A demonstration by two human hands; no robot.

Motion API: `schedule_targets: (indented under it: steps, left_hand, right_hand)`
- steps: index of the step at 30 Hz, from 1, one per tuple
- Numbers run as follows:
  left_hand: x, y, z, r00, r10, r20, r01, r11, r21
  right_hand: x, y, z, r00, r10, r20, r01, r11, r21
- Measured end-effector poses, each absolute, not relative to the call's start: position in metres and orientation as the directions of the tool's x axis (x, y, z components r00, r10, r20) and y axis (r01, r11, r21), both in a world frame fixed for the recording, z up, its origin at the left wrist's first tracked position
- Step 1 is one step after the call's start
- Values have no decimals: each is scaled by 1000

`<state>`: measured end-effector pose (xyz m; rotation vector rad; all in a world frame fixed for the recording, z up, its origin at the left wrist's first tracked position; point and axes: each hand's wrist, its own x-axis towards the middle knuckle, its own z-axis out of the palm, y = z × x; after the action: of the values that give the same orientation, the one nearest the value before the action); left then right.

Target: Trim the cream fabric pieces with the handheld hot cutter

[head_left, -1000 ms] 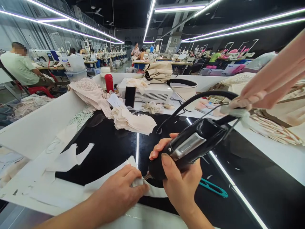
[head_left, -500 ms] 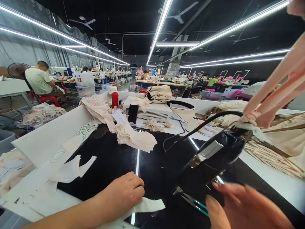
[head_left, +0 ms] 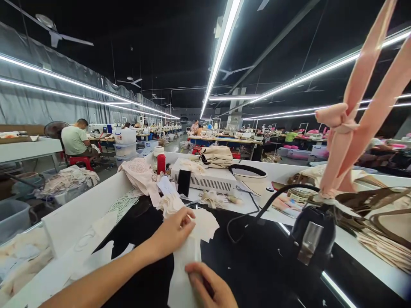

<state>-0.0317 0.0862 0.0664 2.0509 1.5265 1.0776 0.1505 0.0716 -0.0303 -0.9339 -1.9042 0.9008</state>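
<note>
My left hand point(head_left: 175, 231) is closed, its fingertips pinched at the upper end of a white fabric strip point(head_left: 184, 261), right beside a stack of cream fabric pieces point(head_left: 205, 224). Toward the bottom of the view my right hand point(head_left: 213, 286) curls its fingers on the right edge of the same strip. Its palm is in shadow, and I cannot see what else may be in it. To the right, a black hand-held machine point(head_left: 313, 235) with a metal plate hangs from knotted pink fabric bands point(head_left: 343, 141). The strip lies over the black tabletop point(head_left: 257, 265).
A black cable point(head_left: 272, 205) loops from the machine. Behind the stack stand a white box with vents point(head_left: 205, 179), a dark phone-like slab point(head_left: 184, 183) and a red thread spool point(head_left: 161, 164). White cut pieces point(head_left: 96, 261) lie left; folded fabrics point(head_left: 382, 244) lie right. A co-worker point(head_left: 75, 139) sits far left.
My right hand has moved left from beside the hanging machine onto the white strip. My left hand has moved up to the stack. The teal-handled snips are out of sight, and the view has tilted up.
</note>
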Motion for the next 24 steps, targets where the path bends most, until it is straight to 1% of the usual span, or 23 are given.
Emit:
schedule_targets:
  steps: [5, 11, 15, 19, 24]
  left_hand:
    - [-59, 138, 81, -36, 924, 381, 680, -257, 687]
    - [-75, 185, 82, -125, 925, 359, 752, -148, 643]
    - [-82, 190, 67, -140, 939, 313, 802, -78, 592]
    - [-85, 183, 48, -131, 960, 247, 833, -29, 553]
    - [-88, 178, 45, -138, 969, 203, 835, 3, 550]
  right_hand:
    - [150, 139, 1, -193, 889, 415, 295, 456, -840]
    - [152, 209, 11, -80, 900, 429, 429, 419, -800]
    - [145, 230, 3, -127, 894, 430, 532, 427, -731]
    - [142, 233, -8, -219, 878, 426, 631, 460, -625]
    - [144, 224, -11, -287, 840, 461, 711, 509, -484]
